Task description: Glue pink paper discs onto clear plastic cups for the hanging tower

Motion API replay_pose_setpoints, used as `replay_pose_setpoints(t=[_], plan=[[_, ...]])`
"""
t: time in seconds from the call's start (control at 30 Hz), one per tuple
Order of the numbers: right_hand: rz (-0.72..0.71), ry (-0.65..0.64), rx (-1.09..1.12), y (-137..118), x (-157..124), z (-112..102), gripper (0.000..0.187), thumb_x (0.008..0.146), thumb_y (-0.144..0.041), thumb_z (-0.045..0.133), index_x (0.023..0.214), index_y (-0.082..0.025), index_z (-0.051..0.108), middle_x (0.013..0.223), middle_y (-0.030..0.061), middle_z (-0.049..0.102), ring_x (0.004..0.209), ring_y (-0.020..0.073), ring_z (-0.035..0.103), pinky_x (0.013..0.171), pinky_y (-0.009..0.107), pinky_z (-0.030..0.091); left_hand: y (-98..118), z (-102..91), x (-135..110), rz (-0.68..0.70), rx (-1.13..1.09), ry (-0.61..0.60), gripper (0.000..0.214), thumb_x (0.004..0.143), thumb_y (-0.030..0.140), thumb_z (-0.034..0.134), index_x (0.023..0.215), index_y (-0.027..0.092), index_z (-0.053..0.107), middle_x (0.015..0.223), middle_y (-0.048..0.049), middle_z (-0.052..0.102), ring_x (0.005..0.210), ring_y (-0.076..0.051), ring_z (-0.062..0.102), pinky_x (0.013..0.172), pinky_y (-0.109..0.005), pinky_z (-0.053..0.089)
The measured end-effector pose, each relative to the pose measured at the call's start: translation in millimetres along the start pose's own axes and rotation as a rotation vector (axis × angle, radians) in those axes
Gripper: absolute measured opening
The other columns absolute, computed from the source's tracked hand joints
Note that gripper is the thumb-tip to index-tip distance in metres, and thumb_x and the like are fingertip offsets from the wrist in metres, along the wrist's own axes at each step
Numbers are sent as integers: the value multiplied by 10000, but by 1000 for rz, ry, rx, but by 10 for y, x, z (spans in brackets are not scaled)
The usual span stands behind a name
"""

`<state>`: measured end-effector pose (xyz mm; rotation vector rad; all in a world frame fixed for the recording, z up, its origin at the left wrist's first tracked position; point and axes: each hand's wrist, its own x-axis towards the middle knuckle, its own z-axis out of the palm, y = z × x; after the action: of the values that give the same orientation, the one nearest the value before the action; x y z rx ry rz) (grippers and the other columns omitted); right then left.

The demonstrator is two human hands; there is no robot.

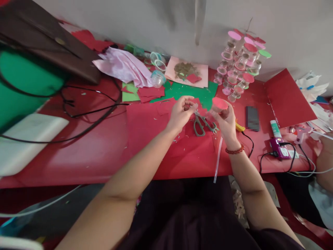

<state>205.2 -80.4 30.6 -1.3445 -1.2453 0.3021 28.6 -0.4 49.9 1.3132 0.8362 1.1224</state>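
So I had a red-topped cup [220,103] gripped in my right hand [227,119], up over the counter [99,135], disc side facing up. My left hand [182,111] was off to the left of it, fingers curled and thumb near the fingertips, but honestly I couldn't tell if anything was pinched in there. Gray-handled scissors [199,127] sat between my hands, over some red paper [148,132]. A clear stick [218,161] poked past the counter's front edge, and a bunch of stacked clear cups [238,66] with colored discs stood farther back.
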Motion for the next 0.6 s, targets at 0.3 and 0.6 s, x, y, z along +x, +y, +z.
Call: replay_pose_setpoints(t=[0.3,0.6], plan=[[12,-83,124,138,90,-83,568,958,-406,692,1491,-330,510,1214,65,772,1045,182,749,906,381,641,-52,-22,63,47,88,47,205,869,160,752,1048,227,678,899,-10,674,729,-129,561,741,-278,458],[26,-105,191,33,34,-68,769,920,-440,761,1583,-506,377,1351,-7,723,1087,191,731,1013,415,634,-160,-38,110,155,263,38,258,873,133,741,1101,216,655,919,-9,716,690,-101,591,653,-232,453]])
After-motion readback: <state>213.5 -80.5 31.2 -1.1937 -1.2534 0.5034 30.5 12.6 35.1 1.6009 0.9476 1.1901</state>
